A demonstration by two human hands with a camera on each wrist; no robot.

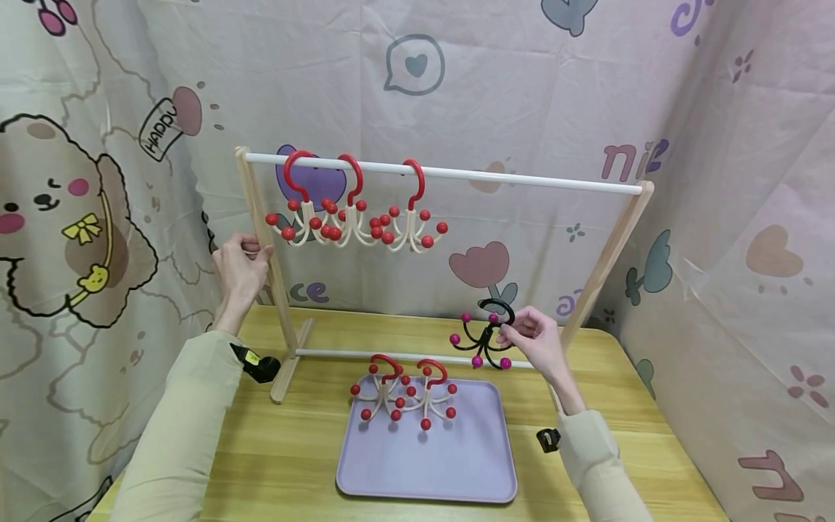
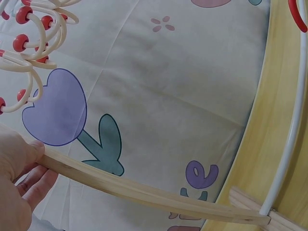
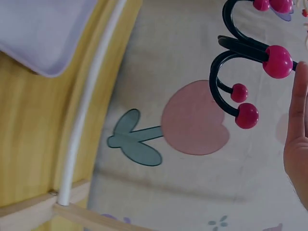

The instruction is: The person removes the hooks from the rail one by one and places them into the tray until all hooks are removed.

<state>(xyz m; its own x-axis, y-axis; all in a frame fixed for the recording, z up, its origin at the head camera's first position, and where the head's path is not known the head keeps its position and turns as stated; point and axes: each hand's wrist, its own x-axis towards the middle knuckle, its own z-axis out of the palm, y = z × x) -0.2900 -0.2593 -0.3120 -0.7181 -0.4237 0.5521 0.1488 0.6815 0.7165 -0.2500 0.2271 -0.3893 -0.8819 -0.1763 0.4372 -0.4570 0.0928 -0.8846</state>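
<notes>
My right hand (image 1: 536,341) pinches a black multi-arm hanger hook (image 1: 484,338) with magenta ball tips, held in the air in front of the rack's right half, below the top bar. In the right wrist view the fingers (image 3: 297,110) lie at the right edge beside the black hook (image 3: 239,48). My left hand (image 1: 240,272) grips the left wooden post (image 1: 277,286) of the rack, thumb on one side and fingers on the other. Three cream hooks (image 1: 411,228) with red ball tips hang from the white top bar (image 1: 522,177), towards its left end.
On the wooden table (image 1: 280,449), a lilac tray (image 1: 430,471) holds two more cream-and-red hooks (image 1: 427,399) near its far edge. Behind it runs the rack's white lower bar (image 1: 339,354). The right post (image 1: 607,261) stands beyond my right hand. Printed curtains (image 1: 417,109) close off the back and sides.
</notes>
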